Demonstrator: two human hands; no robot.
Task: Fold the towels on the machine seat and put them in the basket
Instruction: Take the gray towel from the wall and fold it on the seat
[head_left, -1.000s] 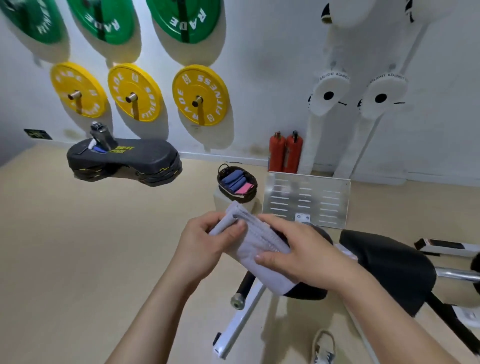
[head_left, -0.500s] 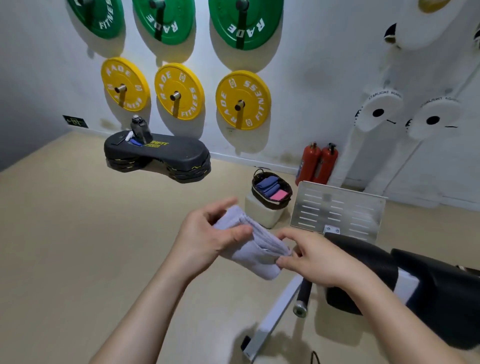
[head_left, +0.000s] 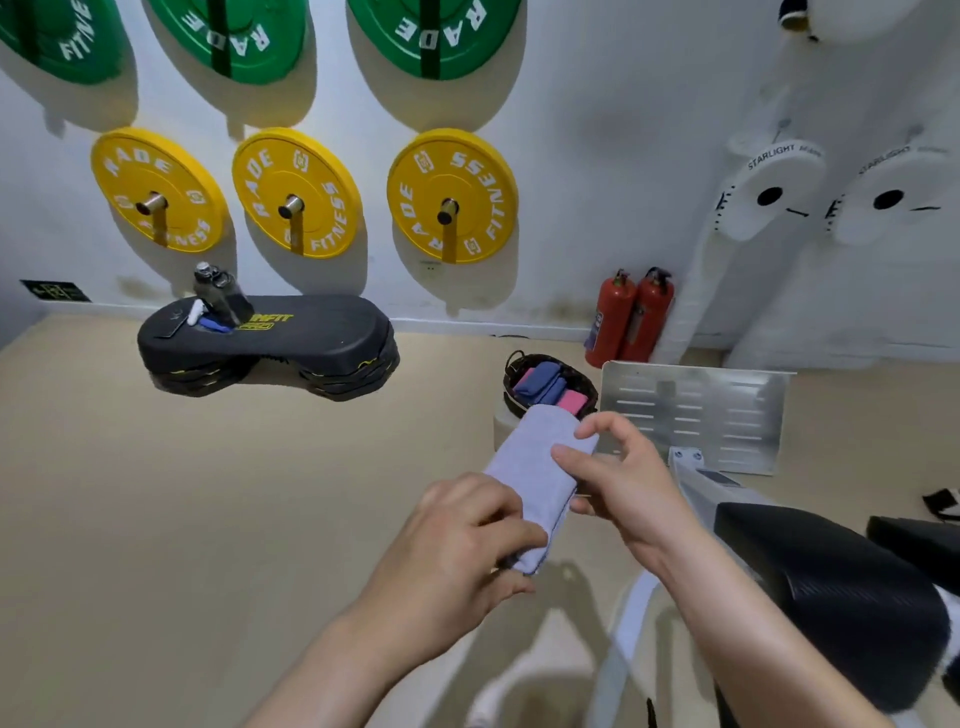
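Left grip (head_left: 467, 540) is clenched on the near end of the folded pale towel (head_left: 530, 467). Right grip (head_left: 628, 488) pinches its right edge, thumb on top; fingers below are hidden by cloth.

Towel is held in the air above the floor. In view, its far end overlaps the near rim of the basket (head_left: 511, 371), which holds blue and pink folded towels (head_left: 543, 382).

Black machine seat (head_left: 831, 597) is cut off at the right.

Wall:
- Yellow plates (head_left: 478, 176) read "RADE FITNESS".
- Green plates (head_left: 467, 47), cropped at the top, show "RADE".
- White discs (head_left: 774, 176) read "STARLIGHT"; the rest is blurred.

Step platform (head_left: 311, 338) has yellow lettering ending in "FIT"; the start is unreadable.
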